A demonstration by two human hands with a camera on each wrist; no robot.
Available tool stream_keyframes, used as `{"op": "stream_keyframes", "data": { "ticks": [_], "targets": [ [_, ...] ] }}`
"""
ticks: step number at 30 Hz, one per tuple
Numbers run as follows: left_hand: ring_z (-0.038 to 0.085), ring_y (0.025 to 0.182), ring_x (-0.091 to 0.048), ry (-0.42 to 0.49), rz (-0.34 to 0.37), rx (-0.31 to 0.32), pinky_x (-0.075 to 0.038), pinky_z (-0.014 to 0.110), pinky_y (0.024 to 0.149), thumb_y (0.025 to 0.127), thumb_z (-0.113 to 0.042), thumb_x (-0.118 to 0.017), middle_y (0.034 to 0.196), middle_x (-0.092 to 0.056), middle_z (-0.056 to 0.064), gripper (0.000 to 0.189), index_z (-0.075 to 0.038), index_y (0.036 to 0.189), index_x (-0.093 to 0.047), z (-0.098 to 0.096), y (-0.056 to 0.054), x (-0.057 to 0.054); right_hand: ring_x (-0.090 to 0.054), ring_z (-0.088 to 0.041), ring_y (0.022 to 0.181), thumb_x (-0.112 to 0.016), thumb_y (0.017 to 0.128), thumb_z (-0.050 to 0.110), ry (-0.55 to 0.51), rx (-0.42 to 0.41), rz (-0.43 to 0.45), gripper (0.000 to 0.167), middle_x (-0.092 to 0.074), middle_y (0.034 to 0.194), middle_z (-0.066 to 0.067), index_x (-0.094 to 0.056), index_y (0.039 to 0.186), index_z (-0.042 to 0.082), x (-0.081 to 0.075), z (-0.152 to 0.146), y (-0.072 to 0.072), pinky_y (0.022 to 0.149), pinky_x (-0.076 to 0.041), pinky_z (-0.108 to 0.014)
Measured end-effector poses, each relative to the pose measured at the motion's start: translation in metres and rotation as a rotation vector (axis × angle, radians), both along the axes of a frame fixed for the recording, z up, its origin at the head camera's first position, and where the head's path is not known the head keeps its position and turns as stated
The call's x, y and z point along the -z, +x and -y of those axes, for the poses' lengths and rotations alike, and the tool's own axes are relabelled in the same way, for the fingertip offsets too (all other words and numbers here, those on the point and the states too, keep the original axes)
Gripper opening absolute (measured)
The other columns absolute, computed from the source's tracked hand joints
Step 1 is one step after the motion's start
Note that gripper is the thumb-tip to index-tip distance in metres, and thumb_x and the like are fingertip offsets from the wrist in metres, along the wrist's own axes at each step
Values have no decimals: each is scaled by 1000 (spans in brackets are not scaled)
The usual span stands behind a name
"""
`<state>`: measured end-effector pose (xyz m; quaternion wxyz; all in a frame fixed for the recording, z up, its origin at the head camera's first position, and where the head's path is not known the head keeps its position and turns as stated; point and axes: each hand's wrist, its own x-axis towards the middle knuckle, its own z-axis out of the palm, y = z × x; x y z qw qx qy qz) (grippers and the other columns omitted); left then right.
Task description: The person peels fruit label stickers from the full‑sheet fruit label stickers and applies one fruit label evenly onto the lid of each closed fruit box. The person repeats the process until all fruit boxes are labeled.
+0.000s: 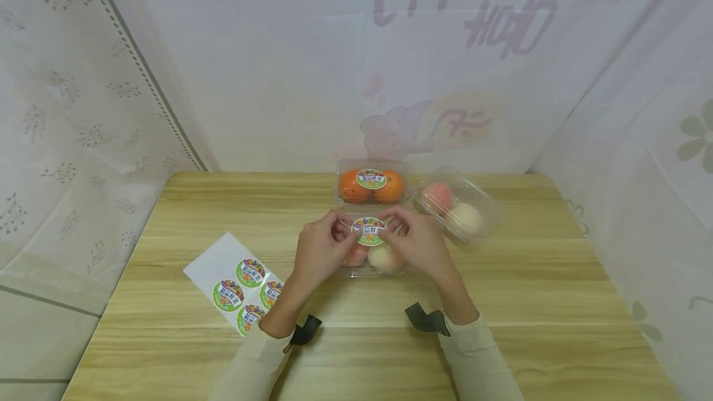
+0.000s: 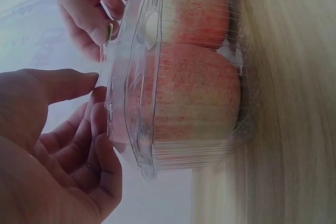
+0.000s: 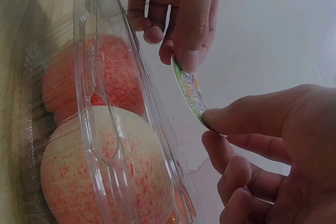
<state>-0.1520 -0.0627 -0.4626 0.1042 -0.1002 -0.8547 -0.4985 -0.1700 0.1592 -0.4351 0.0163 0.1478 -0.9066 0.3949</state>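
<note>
Between both hands a round fruit sticker (image 1: 369, 231) with a green lower edge is stretched over a clear clamshell box (image 2: 142, 103) of peaches (image 3: 105, 166). My left hand (image 1: 325, 245) pinches the sticker's left edge between thumb and finger. The right hand (image 1: 414, 240) pinches its opposite edge the same way. In the right wrist view the sticker stands slightly off the lid, seen nearly edge-on. The box's lid is down over the fruit.
A sheet of similar stickers (image 1: 228, 296) lies at left, partly under the left forearm. Behind the peach box stands a clear box of orange fruit (image 1: 353, 187) with a sticker on its lid. Another clear box (image 1: 483, 203) with two peaches sits angled at the right.
</note>
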Motion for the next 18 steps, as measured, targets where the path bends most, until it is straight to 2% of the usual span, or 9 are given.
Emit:
{"op": "stream_keyframes", "data": {
  "ticks": [11,18],
  "targets": [
    [7,68,-67,-37,-9,-2,-57,29,66,91,-12,-90,77,-72,-5,20,-8,104,-76,-3,2,0,-61,-15,69,-91,90,19,20,6,38,27,-70,83,6,-77,113,13,0,0,-1,65,-49,-36],
    [7,68,-66,-86,-17,-11,-57,29,65,89,-13,-93,76,-72,-6,23,-8,103,-76,-4,2,-1,-61,-15,67,-92,88,16,33,12,16,27,-70,81,6,-77,111,12,0,1,1,62,-49,-34]
  ]
}}
